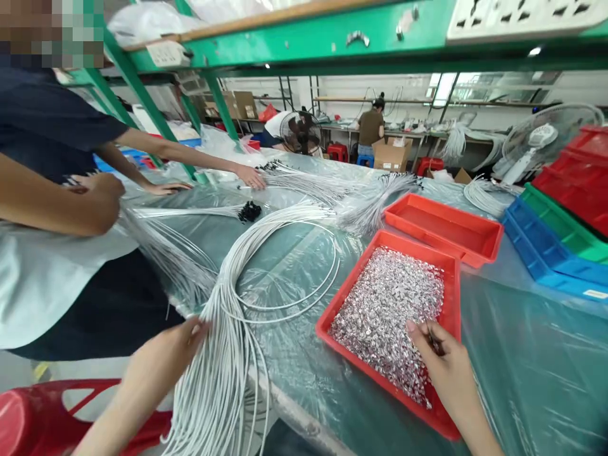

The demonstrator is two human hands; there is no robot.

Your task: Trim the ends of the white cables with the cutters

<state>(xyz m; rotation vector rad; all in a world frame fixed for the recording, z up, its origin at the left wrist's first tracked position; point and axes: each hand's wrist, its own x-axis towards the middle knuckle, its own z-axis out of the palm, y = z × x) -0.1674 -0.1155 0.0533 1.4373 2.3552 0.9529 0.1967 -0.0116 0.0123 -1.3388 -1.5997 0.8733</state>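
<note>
A thick bundle of white cables (223, 354) hangs over the near table edge and loops back across the plastic-covered table (522, 354). My left hand (173, 354) rests against the bundle's left side with fingers touching the cables. A red tray (453, 297) full of small shiny metal pieces (384, 310) lies to the right. My right hand (444, 364) is over the tray's near right corner, fingers pinched on a small dark piece among the metal bits.
An empty red tray (444, 228) lies behind the full one. Blue, green and red bins (560, 247) stack at the right. Co-workers' arms (190, 158) handle more cable bundles (313, 183) at the left. A red stool (42, 411) stands below. Fans and a person stand far behind.
</note>
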